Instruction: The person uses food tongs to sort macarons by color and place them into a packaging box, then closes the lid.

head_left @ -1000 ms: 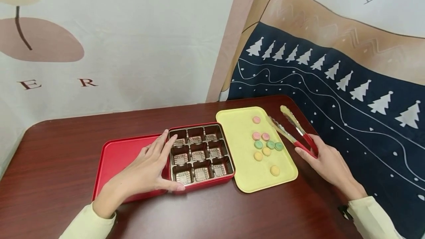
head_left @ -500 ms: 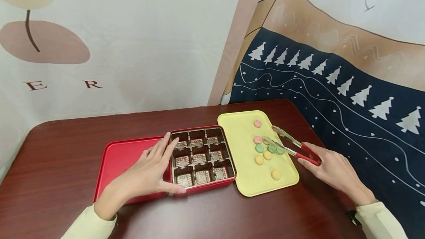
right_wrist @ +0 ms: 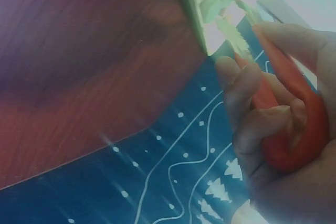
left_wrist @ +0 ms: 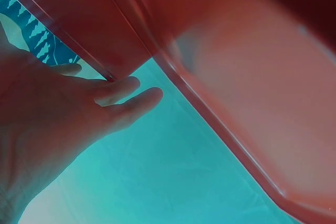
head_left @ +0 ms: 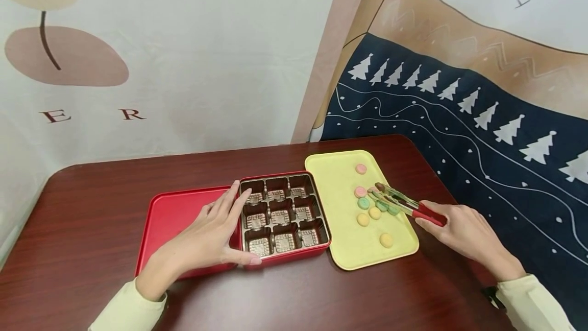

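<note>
My right hand (head_left: 475, 236) holds red-handled tongs (head_left: 428, 213), their scalloped tips over the pink and green macarons on the yellow tray (head_left: 340, 249). In the right wrist view, fingers and thumb wrap the tongs' red handle (right_wrist: 294, 158). Pink macarons (head_left: 360, 191) lie toward the back, green macarons (head_left: 363, 203) mid-tray, yellow macarons (head_left: 386, 240) nearer the front. The tips partly cover some of them. My left hand (head_left: 206, 234) spreads over the left edge of a red box (head_left: 294, 257), thumb at its front corner. Its brown compartments stand empty. The left wrist view shows straight fingers by the red wall.
A red lid (head_left: 172, 213) lies left of the box, partly under my left forearm. Box and yellow tray sit side by side on the dark wooden table (head_left: 92, 218). A pale wall cloth (head_left: 206, 65) and a navy printed cloth (head_left: 459, 132) border the table.
My right hand has brought the tongs left and down over the macarons, and their arms have come closer together. My left hand stays at the box. The head view has shifted slightly.
</note>
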A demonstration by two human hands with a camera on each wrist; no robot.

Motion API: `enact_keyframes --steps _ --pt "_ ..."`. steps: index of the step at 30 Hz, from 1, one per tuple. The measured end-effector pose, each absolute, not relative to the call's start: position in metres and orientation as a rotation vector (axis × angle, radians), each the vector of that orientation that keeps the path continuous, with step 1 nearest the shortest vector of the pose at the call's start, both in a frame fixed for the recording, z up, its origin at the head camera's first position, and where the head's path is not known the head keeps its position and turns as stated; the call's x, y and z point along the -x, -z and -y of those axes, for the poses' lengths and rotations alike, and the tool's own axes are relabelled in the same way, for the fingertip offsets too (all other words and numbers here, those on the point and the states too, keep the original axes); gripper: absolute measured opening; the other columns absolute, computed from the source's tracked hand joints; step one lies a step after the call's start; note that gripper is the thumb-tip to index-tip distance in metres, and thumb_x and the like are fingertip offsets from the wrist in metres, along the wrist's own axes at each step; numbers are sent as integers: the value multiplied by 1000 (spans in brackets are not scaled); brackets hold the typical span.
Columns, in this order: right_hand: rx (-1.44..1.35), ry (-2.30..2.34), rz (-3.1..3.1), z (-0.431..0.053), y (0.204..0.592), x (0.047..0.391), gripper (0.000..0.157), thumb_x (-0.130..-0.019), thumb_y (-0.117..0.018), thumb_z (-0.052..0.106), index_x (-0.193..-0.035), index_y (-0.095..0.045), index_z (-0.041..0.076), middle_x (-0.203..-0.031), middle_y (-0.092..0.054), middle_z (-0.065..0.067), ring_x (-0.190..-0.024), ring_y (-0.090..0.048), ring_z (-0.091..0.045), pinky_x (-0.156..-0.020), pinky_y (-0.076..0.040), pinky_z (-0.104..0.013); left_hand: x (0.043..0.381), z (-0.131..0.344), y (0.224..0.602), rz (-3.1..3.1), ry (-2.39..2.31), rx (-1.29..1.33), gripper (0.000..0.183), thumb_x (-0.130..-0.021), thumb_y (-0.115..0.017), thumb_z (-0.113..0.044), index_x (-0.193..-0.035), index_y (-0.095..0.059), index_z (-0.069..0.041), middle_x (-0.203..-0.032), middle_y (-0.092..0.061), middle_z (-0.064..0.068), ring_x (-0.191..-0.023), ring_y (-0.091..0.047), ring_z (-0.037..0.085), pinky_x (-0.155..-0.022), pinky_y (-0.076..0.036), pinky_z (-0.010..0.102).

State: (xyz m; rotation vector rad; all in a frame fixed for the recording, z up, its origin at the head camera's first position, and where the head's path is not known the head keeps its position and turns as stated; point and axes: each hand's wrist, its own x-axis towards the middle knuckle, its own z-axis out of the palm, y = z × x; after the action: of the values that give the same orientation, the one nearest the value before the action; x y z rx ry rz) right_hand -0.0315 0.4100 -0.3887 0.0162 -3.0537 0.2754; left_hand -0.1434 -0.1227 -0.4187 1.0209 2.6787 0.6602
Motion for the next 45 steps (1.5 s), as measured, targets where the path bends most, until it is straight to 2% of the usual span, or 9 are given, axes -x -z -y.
enact_keyframes --steps 5,9,15,23,28,33,39,45 --pt "-28 -272 3068 -404 385 32 53 -97 -83 39 -137 -77 5 -69 -57 5 -62 -48 -15 -50 -37 -32 142 123 417 -2669 -665 -998 144 -75 -80 -86 -175 -13 -6 -180 2 23 -155 -27 59 -118 -22 80" --pt "-29 -265 3078 -399 383 32 53 -98 -82 39 -137 -76 4 -67 -55 6 -61 -47 -15 -49 -37 -32 142 124 417 -2669 -662 -996 144 -76 -80 -86 -175 -13 -6 -180 2 24 -153 -27 62 -119 -21 79" --pt "-70 -251 3048 -392 384 31 49 -97 -85 36 -134 -79 6 -66 -54 9 -59 -45 -14 -48 -34 -32 142 123 418 -2667 -659 -1015 144 -76 -78 -88 -174 -14 -4 -180 1 26 -156 -24 60 -120 -21 78" --pt "-144 -193 2961 -387 389 26 46 -93 -89 31 -130 -80 6 -60 -45 12 -56 -39 -11 -48 -30 -31 142 122 416 -2666 -660 -1036 143 -77 -77 -88 -174 -14 -3 -179 0 27 -157 -23 58 -120 -22 78" --pt "-178 -174 2921 -385 393 25 46 -91 -90 30 -129 -81 5 -62 -48 12 -56 -39 -10 -48 -29 -30 142 123 415 -2657 -663 -1017 144 -77 -77 -88 -174 -12 -4 -179 4 26 -157 -22 59 -120 -20 79" --pt "-159 -191 2906 -386 394 26 47 -91 -90 29 -130 -80 6 -61 -47 12 -54 -38 -10 -47 -29 -30 145 123 416 -2650 -652 -1000 145 -77 -75 -90 -175 -9 -4 -180 7 24 -158 -19 58 -121 -18 78" --pt "-123 -229 2882 -389 394 26 46 -91 -90 27 -130 -80 7 -62 -50 12 -55 -40 -12 -47 -31 -31 147 125 415 -2659 -637 -997 146 -76 -74 -91 -175 -10 -5 -180 6 23 -158 -20 57 -121 -19 78" --pt "-117 -253 2853 -388 394 21 46 -91 -91 28 -130 -80 7 -59 -48 15 -55 -41 -12 -48 -32 -33 145 124 417 -2650 -652 -1003 145 -77 -75 -90 -175 -11 -4 -180 4 24 -157 -23 59 -120 -20 79"
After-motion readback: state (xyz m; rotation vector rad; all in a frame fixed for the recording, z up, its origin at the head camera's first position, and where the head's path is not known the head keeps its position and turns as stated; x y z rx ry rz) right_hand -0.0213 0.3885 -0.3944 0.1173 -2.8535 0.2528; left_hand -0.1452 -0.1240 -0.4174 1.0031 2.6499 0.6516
